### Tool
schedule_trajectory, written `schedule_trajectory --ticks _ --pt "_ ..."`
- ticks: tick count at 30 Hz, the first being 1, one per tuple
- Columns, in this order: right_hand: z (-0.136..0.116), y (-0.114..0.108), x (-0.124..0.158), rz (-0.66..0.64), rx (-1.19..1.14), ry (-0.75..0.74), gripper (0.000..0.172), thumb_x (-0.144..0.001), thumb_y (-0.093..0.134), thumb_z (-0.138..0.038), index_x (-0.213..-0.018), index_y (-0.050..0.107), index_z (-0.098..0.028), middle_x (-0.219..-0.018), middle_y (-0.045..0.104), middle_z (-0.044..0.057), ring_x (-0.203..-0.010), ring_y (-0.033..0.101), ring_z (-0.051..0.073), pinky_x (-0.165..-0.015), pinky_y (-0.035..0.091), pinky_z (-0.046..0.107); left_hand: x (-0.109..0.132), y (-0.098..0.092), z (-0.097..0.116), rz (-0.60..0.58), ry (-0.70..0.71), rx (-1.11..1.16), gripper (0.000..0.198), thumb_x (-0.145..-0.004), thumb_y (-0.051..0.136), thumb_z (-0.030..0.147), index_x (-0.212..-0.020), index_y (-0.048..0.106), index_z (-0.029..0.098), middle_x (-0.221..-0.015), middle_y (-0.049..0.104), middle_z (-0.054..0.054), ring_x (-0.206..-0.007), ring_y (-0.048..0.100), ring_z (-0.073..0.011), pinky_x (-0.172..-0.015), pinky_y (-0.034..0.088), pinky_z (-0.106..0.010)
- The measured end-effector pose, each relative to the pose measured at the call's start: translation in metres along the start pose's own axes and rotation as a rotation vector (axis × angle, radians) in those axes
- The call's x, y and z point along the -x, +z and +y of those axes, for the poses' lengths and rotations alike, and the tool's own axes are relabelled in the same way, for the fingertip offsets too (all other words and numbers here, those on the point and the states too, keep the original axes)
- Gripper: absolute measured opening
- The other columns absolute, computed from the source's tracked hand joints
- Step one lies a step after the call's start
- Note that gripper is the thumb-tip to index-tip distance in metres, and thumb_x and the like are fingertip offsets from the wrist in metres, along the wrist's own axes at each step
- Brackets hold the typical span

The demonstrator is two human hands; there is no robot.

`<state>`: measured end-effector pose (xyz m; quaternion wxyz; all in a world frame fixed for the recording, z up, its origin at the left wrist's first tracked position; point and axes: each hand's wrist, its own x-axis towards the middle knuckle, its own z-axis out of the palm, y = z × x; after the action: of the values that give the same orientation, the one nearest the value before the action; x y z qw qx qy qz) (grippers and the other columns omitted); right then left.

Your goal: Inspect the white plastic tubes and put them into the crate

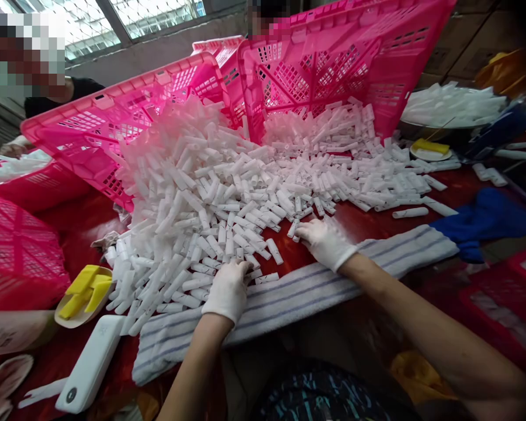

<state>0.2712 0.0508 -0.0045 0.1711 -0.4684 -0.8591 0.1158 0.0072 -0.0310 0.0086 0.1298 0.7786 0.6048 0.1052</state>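
A large heap of short white plastic tubes, many with dark printed marks, spreads over the red tabletop. My left hand, in a white glove, is at the heap's near edge. Its fingers are curled down among the tubes, and what they grip is hidden. Also gloved in white, my right hand is further right, its thumb and fingers closed at the end of a single white tube. Between the hands a loose tube lies on the table.
A folded striped towel runs along the near edge. Pink baskets tip towards me behind the heap. At left are a dish of yellow pieces and a white handheld device. A blue cloth lies right. Another person's hand is far left.
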Motion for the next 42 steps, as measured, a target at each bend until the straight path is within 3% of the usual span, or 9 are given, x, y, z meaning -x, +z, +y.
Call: schedule_trajectory --ticks 7,12,16,21,24,29,34,38,42 --pt "0.009 0.019 -0.013 -0.064 0.111 0.125 0.028 -0.091 0.045 -0.019 -0.112 0.064 -0.017 -0.100 0.065 0.014 -0.089 0.060 0.024 -0.080 0.044 0.035 -0.021 0.024 0.015 0.003 -0.029 0.031 0.029 -0.082 0.059 0.014 -0.111 0.065 0.019 -0.098 0.067 -0.010 -0.093 0.062 -0.0233 -0.084 0.048 -0.035" --pt "0.020 0.018 0.010 0.308 -0.581 0.291 0.024 -0.086 0.056 -0.033 -0.105 0.059 -0.019 -0.096 0.065 0.006 -0.085 0.061 0.019 -0.081 0.049 0.032 -0.036 0.010 0.028 0.126 0.028 0.047 0.034 -0.089 0.055 0.028 -0.121 0.059 0.017 -0.105 0.064 -0.013 -0.097 0.060 -0.0241 -0.086 0.047 -0.036" --pt "0.029 0.010 0.020 0.495 -1.116 0.606 0.044 -0.057 0.082 -0.044 -0.084 0.055 -0.021 -0.073 0.060 -0.003 -0.060 0.056 0.012 -0.059 0.048 0.026 -0.076 0.010 0.052 0.069 0.163 -0.074 0.036 -0.088 0.053 0.021 -0.124 0.057 0.025 -0.112 0.062 -0.008 -0.100 0.058 -0.0230 -0.087 0.045 -0.036" --pt "0.025 -0.005 0.029 0.548 -1.271 0.723 0.055 -0.045 0.085 -0.052 -0.073 0.049 -0.022 -0.059 0.056 -0.006 -0.047 0.051 0.010 -0.047 0.045 0.025 -0.113 0.022 0.080 0.014 0.081 -0.146 0.019 -0.086 0.058 0.027 -0.097 0.069 0.017 -0.103 0.063 -0.014 -0.098 0.058 -0.0295 -0.080 0.045 -0.040" --pt "0.010 -0.020 0.034 0.604 -1.349 0.719 0.051 -0.047 0.086 -0.048 -0.074 0.051 -0.022 -0.061 0.057 -0.006 -0.051 0.054 0.010 -0.051 0.048 0.026 -0.097 0.024 0.089 0.085 0.051 0.010 0.022 -0.089 0.055 0.030 -0.106 0.065 0.020 -0.107 0.063 -0.011 -0.096 0.060 -0.0247 -0.081 0.046 -0.036" --pt "-0.018 -0.043 0.034 0.677 -1.402 0.638 0.038 -0.056 0.083 -0.040 -0.073 0.055 -0.022 -0.064 0.056 -0.006 -0.053 0.055 0.010 -0.056 0.048 0.025 -0.046 0.031 0.108 0.157 -0.012 0.808 0.021 -0.090 0.054 0.031 -0.107 0.060 0.020 -0.092 0.066 -0.004 -0.081 0.062 -0.0153 -0.077 0.049 -0.027" --pt "-0.032 -0.043 0.033 0.713 -1.233 0.574 0.034 -0.059 0.083 -0.039 -0.073 0.058 -0.021 -0.067 0.059 -0.004 -0.060 0.056 0.011 -0.060 0.048 0.025 -0.021 0.032 0.121 0.274 -0.146 1.032 0.025 -0.083 0.065 0.031 -0.104 0.063 0.018 -0.096 0.064 -0.005 -0.085 0.059 -0.0151 -0.079 0.047 -0.027" --pt "-0.037 -0.037 0.039 0.539 -1.236 0.461 0.031 -0.065 0.081 -0.043 -0.079 0.064 -0.021 -0.074 0.063 0.000 -0.068 0.059 0.014 -0.065 0.051 0.028 -0.015 0.025 0.118 -0.050 -0.352 1.544 0.037 -0.084 0.060 0.049 -0.094 0.060 0.013 -0.062 0.046 0.004 -0.046 0.035 -0.0044 -0.043 0.029 -0.017" --pt "-0.036 -0.036 0.045 0.379 -1.201 0.355 0.026 -0.073 0.075 -0.044 -0.084 0.067 -0.023 -0.078 0.063 0.001 -0.071 0.058 0.015 -0.067 0.051 0.027 -0.013 0.015 0.104 -0.559 -0.513 2.016 0.044 -0.083 0.059 0.055 -0.084 0.056 0.011 -0.052 0.027 0.011 -0.037 0.011 -0.0003 -0.036 0.012 -0.016"
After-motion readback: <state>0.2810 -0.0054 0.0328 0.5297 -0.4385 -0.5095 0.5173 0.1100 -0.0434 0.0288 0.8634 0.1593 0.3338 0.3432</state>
